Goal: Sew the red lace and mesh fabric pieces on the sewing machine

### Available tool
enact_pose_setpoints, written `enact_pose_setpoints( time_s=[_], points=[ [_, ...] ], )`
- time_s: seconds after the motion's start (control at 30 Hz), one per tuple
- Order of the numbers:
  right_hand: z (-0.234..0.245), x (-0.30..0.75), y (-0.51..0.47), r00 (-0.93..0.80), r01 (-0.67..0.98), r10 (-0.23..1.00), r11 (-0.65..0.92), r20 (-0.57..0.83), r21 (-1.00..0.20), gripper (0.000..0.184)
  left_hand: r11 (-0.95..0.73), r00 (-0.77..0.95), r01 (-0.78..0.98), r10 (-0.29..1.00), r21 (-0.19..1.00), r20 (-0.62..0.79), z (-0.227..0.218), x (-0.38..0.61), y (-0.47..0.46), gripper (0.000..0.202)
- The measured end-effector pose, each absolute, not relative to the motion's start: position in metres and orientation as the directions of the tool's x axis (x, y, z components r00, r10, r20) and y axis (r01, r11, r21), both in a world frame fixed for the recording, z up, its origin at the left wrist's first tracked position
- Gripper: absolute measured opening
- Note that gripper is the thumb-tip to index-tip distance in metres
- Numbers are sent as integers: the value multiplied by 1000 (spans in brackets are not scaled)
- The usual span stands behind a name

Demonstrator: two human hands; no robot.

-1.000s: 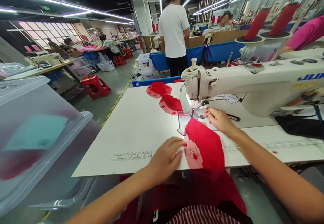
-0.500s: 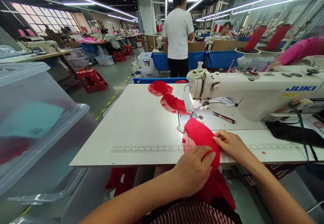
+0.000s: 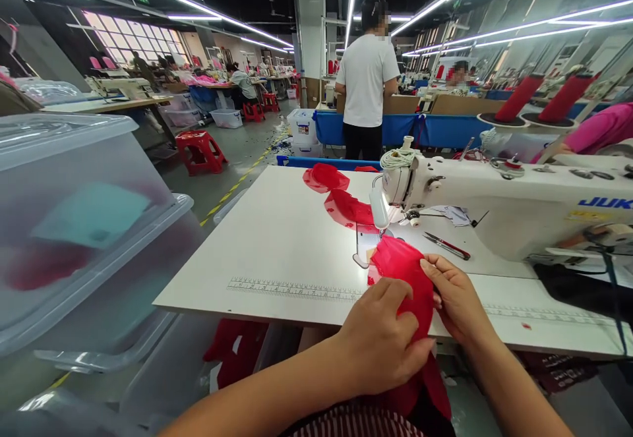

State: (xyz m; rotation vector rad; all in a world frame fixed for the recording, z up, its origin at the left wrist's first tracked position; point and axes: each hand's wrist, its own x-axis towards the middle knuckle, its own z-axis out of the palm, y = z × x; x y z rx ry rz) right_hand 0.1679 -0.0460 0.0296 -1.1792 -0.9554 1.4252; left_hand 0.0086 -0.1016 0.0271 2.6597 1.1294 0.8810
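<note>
A red fabric piece [image 3: 403, 269] runs from the needle area of the sewing machine [image 3: 475, 186] over the table's front edge toward my lap. My left hand [image 3: 380, 335] lies across it near the edge, fingers curled onto the cloth and thumb stretched to the right. With thumb and fingers, my right hand [image 3: 455, 295] pinches the cloth's right edge just above the table. Behind the needle, sewn red pieces with sheer parts [image 3: 346, 207] trail over the tabletop. Whether the cloth's far end is under the presser foot is hard to make out.
Thread snips [image 3: 446, 246] lie on the machine bed. A printed ruler [image 3: 291, 290] marks the white tabletop [image 3: 247, 239]. Stacked clear plastic bins [image 3: 99, 226] stand close on the left. A red stool [image 3: 200, 151] and a person in white [image 3: 368, 81] are beyond.
The view has swung left, so the scene sits further right. My left hand's thumb has spread out, and my right hand has turned its grip on the edge. Less of the cloth's sheer strip shows.
</note>
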Motion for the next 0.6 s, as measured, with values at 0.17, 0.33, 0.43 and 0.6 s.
enact_pose_setpoints(
  time_s=[0.17, 0.33, 0.43, 0.6],
  points=[
    [30, 166, -42, -25, -213, 987, -160, -158, -964, 48, -581, 452, 579, 813, 573, 368, 26, 13, -93, 21],
    [28, 162, -44, -85, 38, 995, -44, -47, -998, 42, -42, 333, 252, 942, 967, -46, 17, 30, -80, 33],
    [30, 165, -52, -179, 302, 981, 122, 69, -946, 36, 173, 331, -63, 933, 983, -143, 15, 41, -78, 20],
    [27, 183, -63, -152, 412, 963, 266, 222, -871, 29, 489, 371, -489, 866, 722, -335, 19, 45, -75, 18]
  ],
)
